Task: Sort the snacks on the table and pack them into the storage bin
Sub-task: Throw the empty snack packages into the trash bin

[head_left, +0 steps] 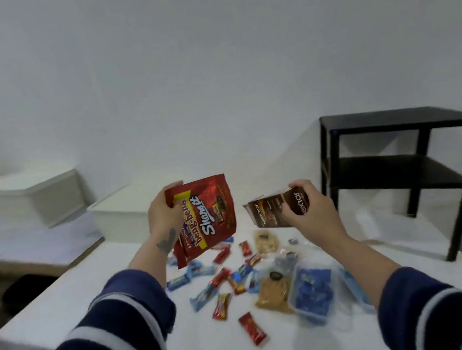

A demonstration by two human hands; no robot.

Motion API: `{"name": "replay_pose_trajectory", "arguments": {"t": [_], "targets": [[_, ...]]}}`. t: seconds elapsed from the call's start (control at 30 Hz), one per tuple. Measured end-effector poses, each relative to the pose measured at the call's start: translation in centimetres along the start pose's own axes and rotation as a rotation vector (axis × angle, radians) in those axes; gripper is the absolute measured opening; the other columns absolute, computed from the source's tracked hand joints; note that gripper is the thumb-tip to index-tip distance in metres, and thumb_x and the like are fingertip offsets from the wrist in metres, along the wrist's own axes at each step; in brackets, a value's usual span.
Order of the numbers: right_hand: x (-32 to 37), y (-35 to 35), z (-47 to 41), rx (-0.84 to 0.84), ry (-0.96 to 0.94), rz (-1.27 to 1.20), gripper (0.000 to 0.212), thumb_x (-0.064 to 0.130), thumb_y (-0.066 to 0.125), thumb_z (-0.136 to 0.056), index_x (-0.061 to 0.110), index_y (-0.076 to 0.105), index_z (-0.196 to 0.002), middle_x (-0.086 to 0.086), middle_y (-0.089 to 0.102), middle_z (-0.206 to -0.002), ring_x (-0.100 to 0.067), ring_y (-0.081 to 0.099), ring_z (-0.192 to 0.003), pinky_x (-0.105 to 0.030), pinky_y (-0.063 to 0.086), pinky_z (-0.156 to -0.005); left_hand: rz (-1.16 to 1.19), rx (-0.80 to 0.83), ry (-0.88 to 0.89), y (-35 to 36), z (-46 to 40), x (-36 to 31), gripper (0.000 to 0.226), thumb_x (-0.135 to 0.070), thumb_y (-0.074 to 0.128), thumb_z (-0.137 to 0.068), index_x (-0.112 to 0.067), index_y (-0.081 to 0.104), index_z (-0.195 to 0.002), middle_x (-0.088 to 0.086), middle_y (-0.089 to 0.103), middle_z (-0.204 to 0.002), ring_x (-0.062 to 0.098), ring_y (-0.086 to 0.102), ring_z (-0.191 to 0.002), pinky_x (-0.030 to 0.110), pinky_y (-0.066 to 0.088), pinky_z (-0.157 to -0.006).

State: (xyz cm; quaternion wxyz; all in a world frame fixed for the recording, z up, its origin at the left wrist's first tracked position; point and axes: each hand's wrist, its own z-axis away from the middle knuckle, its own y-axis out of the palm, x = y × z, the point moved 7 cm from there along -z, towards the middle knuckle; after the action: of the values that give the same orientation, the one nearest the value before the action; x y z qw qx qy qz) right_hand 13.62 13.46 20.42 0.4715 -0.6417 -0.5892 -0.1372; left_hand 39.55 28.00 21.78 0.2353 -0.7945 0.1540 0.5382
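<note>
2 raised packs (red bag (204,216) in left hand (164,213), brown box (276,208) in right hand (306,207))

Dim, flat indoor light, cool grey cast; source not visible. Shadows soft and weak: faint ones under the small wrappers mid-table (94,304), darker patch under the black side table (406,151) at right. Glare on the red foil bag (206,216) held by the left hand (164,213) and a slight sheen on the clear plastic tub (313,293) near the table's right edge. Overall soft, compressed, low detail. Motion blur on striped sleeves (121,330) and the right hand (310,208). White bins (35,194) at left are smeared. Wide-angle bending: table edges and wall lines curve toward the corners.
</note>
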Motion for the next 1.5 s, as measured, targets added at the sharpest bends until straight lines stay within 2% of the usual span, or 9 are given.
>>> {"name": "replay_pose_trajectory", "arguments": {"t": [0.17, 0.4, 0.6, 0.87, 1.0, 1.17, 1.3, 1.4, 1.5], "targets": [[5.2, 9.1, 2.6, 0.212, -0.024, -0.107, 0.036, 0.024, 0.065, -0.084, 0.028, 0.05, -0.116, 0.001, 0.061, -0.098, -0.015, 0.061, -0.086, -0.015, 0.045, -0.059, -0.081, -0.185, -0.127, -12.9, 4.1, 5.4, 0.036, -0.006, 0.043, -0.097, -0.025, 0.055, -0.125, 0.002, 0.064, -0.097, 0.01, 0.06, -0.072, 0.023, 0.046, -0.055], [13.3, 22.0, 5.6, 0.411, -0.097, -0.206, 0.034, 0.025, 0.066, -0.083, 0.026, 0.052, -0.115, 0.001, 0.062, -0.095, -0.017, 0.06, -0.085, -0.018, 0.045, -0.065, -0.165, -0.381, -0.235, -27.9, 7.0, 11.2, 0.04, -0.003, 0.044, -0.094, -0.033, 0.058, -0.117, 0.003, 0.068, -0.099, 0.019, 0.065, -0.079, 0.033, 0.054, -0.065], [21.3, 36.0, 9.4, 0.563, -0.167, -0.246, 0.034, 0.025, 0.067, -0.081, 0.025, 0.054, -0.112, 0.001, 0.063, -0.092, -0.02, 0.06, -0.085, -0.027, 0.046, -0.074, -0.171, -0.524, -0.289, -40.1, 8.1, 17.0, 0.04, -0.001, 0.043, -0.094, -0.031, 0.058, -0.116, 0.003, 0.066, -0.095, 0.017, 0.065, -0.078, 0.026, 0.051, -0.059], [30.2, 54.5, 15.8, 0.749, -0.174, -0.309, 0.035, 0.026, 0.067, -0.081, 0.027, 0.053, -0.114, 0.002, 0.064, -0.093, -0.014, 0.06, -0.083, -0.025, 0.047, -0.073, -0.208, -0.62, -0.433, -55.6, 7.9, 27.5, 0.039, -0.005, 0.045, -0.092, -0.03, 0.06, -0.118, 0.005, 0.069, -0.101, 0.022, 0.067, -0.087, 0.033, 0.056, -0.074], [32.6, 62.0, 19.4, 0.863, -0.179, -0.3, 0.038, 0.025, 0.067, -0.083, 0.027, 0.052, -0.117, 0.004, 0.062, -0.093, -0.011, 0.06, -0.082, -0.023, 0.049, -0.073, -0.215, -0.671, -0.504, -61.0, 9.0, 32.6, 0.037, -0.006, 0.048, -0.091, -0.027, 0.061, -0.119, 0.005, 0.068, -0.106, 0.021, 0.066, -0.091, 0.03, 0.054, -0.077], [33.6, 71.5, 24.0, 1.028, -0.185, -0.235, 0.039, 0.024, 0.066, -0.084, 0.024, 0.05, -0.12, 0.001, 0.061, -0.099, -0.013, 0.059, -0.084, -0.022, 0.05, -0.07, -0.204, -0.721, -0.634, -65.8, 10.9, 39.7, 0.042, -0.003, 0.047, -0.09, -0.026, 0.059, -0.122, 0.006, 0.068, -0.106, 0.024, 0.067, -0.091, 0.038, 0.056, -0.082], [33.1, 80.2, 27.6, 1.116, -0.222, -0.153, 0.04, 0.027, 0.067, -0.082, 0.022, 0.053, -0.119, -0.003, 0.058, -0.111, -0.017, 0.057, -0.096, -0.032, 0.051, -0.081, -0.205, -0.793, -0.749, -69.2, 12.2, 45.7, 0.039, -0.004, 0.046, -0.092, -0.026, 0.058, -0.122, 0.008, 0.068, -0.106, 0.025, 0.066, -0.085, 0.038, 0.054, -0.076], [32.2, 86.8, 30.4, 1.214, -0.229, -0.086, 0.039, 0.029, 0.067, -0.081, 0.023, 0.053, -0.116, -0.001, 0.057, -0.112, -0.016, 0.055, -0.096, -0.028, 0.045, -0.079, -0.204, -0.838, -0.854, -71.3, 12.6, 50.3, 0.04, -0.003, 0.045, -0.092, -0.024, 0.057, -0.124, 0.012, 0.066, -0.112, 0.029, 0.065, -0.093, 0.036, 0.052, -0.077], [30.7, 92.4, 33.4, 1.302, -0.229, 0.005, 0.039, 0.036, 0.065, -0.079, 0.028, 0.052, -0.115, 0.003, 0.056, -0.114, -0.017, 0.057, -0.1, -0.035, 0.05, -0.083, -0.207, -0.855, -0.944, -72.7, 13.0, 55.2, 0.04, -0.001, 0.046, -0.091, -0.022, 0.057, -0.123, 0.013, 0.065, -0.114, 0.031, 0.064, -0.092, 0.036, 0.052, -0.077]]}}
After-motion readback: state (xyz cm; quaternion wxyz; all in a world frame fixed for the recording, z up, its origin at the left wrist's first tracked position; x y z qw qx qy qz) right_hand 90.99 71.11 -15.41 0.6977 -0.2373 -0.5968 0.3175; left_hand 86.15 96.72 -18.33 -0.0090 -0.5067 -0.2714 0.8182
